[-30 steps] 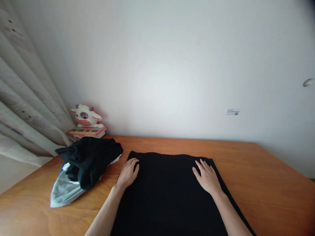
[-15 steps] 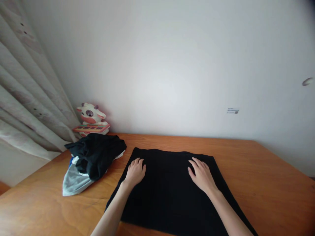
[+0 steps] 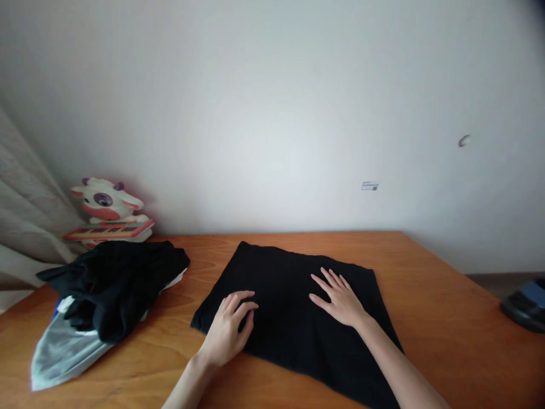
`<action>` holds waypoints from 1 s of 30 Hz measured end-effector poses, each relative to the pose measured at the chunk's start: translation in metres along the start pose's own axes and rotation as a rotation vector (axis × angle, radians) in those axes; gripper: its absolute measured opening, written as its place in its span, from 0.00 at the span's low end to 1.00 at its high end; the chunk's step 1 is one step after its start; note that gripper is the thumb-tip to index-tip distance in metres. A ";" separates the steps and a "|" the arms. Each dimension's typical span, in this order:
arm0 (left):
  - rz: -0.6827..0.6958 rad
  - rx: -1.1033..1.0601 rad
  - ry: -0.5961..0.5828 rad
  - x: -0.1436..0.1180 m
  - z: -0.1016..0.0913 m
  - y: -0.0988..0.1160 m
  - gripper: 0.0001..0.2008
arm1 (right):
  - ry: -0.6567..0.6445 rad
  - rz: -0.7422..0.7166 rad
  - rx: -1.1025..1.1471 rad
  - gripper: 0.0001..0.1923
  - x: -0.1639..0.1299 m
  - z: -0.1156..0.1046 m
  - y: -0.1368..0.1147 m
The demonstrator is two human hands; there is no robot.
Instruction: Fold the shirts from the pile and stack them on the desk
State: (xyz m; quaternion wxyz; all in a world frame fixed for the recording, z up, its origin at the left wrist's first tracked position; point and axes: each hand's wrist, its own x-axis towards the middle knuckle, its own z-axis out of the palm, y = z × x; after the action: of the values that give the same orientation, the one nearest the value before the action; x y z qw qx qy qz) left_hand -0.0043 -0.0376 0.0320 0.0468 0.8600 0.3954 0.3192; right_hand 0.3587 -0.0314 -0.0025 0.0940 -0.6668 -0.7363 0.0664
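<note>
Black fabric, a folded garment (image 3: 293,318), lies flat on the wooden table (image 3: 447,329) just ahead of the person. Its near right corner runs under the right forearm and off the bottom edge, so its full outline cannot be made out, and what kind of garment it is stays unclear. The cloth is plain, dark and smooth, with no visible print or seams. It sits askew: its long axis runs from the far left corner toward the near right.

On its near left edge, the left hand (image 3: 227,335) rests with fingers curled onto the cloth; whether it pinches the hem cannot be told. Further right, the right hand (image 3: 340,301) lies flat near the middle, fingers spread.

To the left, well apart, a crumpled black garment (image 3: 114,281) sits on grey cloth (image 3: 63,355), with a toy cow (image 3: 106,207) behind. One dark object (image 3: 525,304) is cut off at the right edge.
</note>
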 end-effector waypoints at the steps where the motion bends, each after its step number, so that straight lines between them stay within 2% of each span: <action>1: 0.016 -0.021 -0.009 -0.003 0.002 0.004 0.12 | 0.026 0.078 -0.024 0.39 -0.003 0.003 0.005; 4: 0.037 -0.057 -0.084 -0.007 0.010 0.011 0.12 | 0.104 0.329 -0.076 0.41 -0.014 0.011 0.022; 8: 0.032 -0.089 -0.132 -0.007 0.019 0.010 0.12 | 0.228 0.617 -0.052 0.45 -0.035 0.016 0.053; 13: -0.010 -0.110 -0.169 -0.007 0.022 0.003 0.11 | 0.285 0.919 0.023 0.51 -0.066 0.010 0.101; 17: -0.005 -0.093 -0.192 -0.007 0.024 0.004 0.11 | 0.375 1.116 0.069 0.51 -0.095 0.010 0.138; 21: 0.009 -0.082 -0.198 -0.006 0.024 0.005 0.11 | 0.518 1.224 0.095 0.49 -0.119 0.016 0.165; 25: 0.017 -0.072 -0.215 -0.006 0.023 0.006 0.11 | 0.644 1.208 0.107 0.43 -0.128 0.015 0.173; 27: 0.013 -0.073 -0.217 -0.006 0.023 0.006 0.11 | 0.623 1.188 0.109 0.43 -0.128 0.008 0.172; 30: 0.004 -0.077 -0.227 -0.007 0.024 0.006 0.11 | 0.471 1.197 0.093 0.45 -0.125 -0.006 0.167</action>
State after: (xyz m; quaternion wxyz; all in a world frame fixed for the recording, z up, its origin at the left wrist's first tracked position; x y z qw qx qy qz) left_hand 0.0104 -0.0423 0.0116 0.1238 0.8890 0.3732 0.2348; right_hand 0.5336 -0.1394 -0.0401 0.2287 -0.9541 -0.1931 -0.0088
